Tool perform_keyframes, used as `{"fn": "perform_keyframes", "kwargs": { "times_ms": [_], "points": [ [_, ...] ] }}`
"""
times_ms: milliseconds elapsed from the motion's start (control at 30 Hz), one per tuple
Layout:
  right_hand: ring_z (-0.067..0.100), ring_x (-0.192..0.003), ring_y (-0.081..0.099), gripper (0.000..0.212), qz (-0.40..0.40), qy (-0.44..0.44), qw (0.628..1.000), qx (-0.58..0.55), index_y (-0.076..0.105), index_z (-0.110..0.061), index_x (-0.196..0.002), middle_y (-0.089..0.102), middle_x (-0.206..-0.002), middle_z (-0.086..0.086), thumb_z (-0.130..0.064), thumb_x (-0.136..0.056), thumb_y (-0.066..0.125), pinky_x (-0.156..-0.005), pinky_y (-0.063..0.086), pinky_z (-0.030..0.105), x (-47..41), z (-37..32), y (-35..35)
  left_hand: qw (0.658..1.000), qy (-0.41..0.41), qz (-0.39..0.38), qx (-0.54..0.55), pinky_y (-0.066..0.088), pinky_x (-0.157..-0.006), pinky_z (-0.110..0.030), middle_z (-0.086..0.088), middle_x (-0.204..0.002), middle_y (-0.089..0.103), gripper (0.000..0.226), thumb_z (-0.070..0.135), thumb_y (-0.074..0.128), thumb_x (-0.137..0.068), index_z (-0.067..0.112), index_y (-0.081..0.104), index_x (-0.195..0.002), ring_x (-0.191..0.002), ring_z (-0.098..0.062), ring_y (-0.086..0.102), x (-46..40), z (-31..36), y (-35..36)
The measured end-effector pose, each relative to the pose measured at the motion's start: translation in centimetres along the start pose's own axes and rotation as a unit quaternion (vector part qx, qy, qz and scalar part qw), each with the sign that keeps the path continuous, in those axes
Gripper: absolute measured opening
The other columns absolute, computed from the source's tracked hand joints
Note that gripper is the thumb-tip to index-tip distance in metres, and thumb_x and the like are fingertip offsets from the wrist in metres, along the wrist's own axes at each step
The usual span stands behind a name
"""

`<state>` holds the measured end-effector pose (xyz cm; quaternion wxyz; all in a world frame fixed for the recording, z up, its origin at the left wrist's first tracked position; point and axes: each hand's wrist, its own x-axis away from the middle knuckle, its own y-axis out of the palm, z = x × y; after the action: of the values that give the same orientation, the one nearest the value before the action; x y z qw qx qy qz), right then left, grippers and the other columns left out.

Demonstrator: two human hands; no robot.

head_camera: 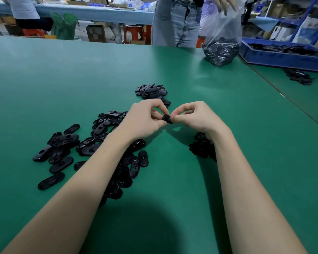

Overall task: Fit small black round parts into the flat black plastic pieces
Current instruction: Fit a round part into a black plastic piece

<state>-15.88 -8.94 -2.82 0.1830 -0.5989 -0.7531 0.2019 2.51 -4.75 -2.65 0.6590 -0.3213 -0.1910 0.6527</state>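
Pressing fit in progress: left hand [145, 117] and right hand [193, 116] both pinch one black piece [167, 119] in a shared grip above the surface [246, 143]. Loose flat pieces [62, 143] lie left of the grip, round parts [202, 147] lower right. Next likely needs seating, then setting aside.

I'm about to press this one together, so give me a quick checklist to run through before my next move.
1. Piece held by both hands: ok, left hand and right hand pinch the black piece between them.
2. Round part seated in it: cannot tell, fingers hide it.
3. Flat pieces within reach: ok, scattered flat pieces lie under the left arm.
4. Small round parts at hand: ok, dark small pile by the right wrist.
5. Far pile apart from the scattered ones: ok.
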Motion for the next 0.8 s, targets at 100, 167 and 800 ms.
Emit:
{"fn": "perform_keyframes", "kwargs": {
  "times_ms": [100, 167, 800],
  "points": [
    [0.001, -0.043, 0.042, 0.018, 0.004, 0.007, 1.000, -0.005, 0.076, -0.026, -0.090, 0.060, -0.064, -0.008, -0.030, -0.076, 0.086, -0.052, 0.034, 0.018, -0.13, -0.06, -0.10, 0.999, -0.027, -0.008, 0.046, 0.047, -0.068, -0.014, 0.006, -0.082, 0.077, 0.019, 0.014, 0.077, -0.084, 0.028, 0.068, -0.092, -0.070, -0.004, 0.066, -0.02, -0.12, -0.01],
    [-0.001, -0.047, 0.046, 0.019, -0.011, 0.019, 1.000, -0.008, 0.078, -0.027, -0.092, 0.070, -0.076, -0.003, -0.032, -0.076, 0.087, -0.061, 0.036, 0.023, -0.15, -0.03, -0.22, 0.996, -0.043, -0.021, 0.076, 0.044, -0.066, -0.023, 0.003, -0.083, 0.077, 0.019, 0.011, 0.076, -0.085, 0.027, 0.068, -0.092, -0.067, -0.009, 0.062, -0.02, -0.22, -0.08],
    [0.008, -0.064, 0.057, 0.009, -0.030, 0.006, 0.999, 0.011, 0.077, -0.023, -0.075, 0.071, -0.069, -0.010, -0.028, -0.075, 0.084, -0.065, 0.042, 0.025, -0.26, 0.21, 0.67, 0.996, -0.079, 0.008, 0.025, 0.040, -0.056, -0.018, 0.009, -0.069, 0.068, 0.009, 0.022, 0.075, -0.083, 0.026, 0.067, -0.085, -0.051, 0.002, 0.053, -0.51, -0.74, 0.63]
  ]
}}
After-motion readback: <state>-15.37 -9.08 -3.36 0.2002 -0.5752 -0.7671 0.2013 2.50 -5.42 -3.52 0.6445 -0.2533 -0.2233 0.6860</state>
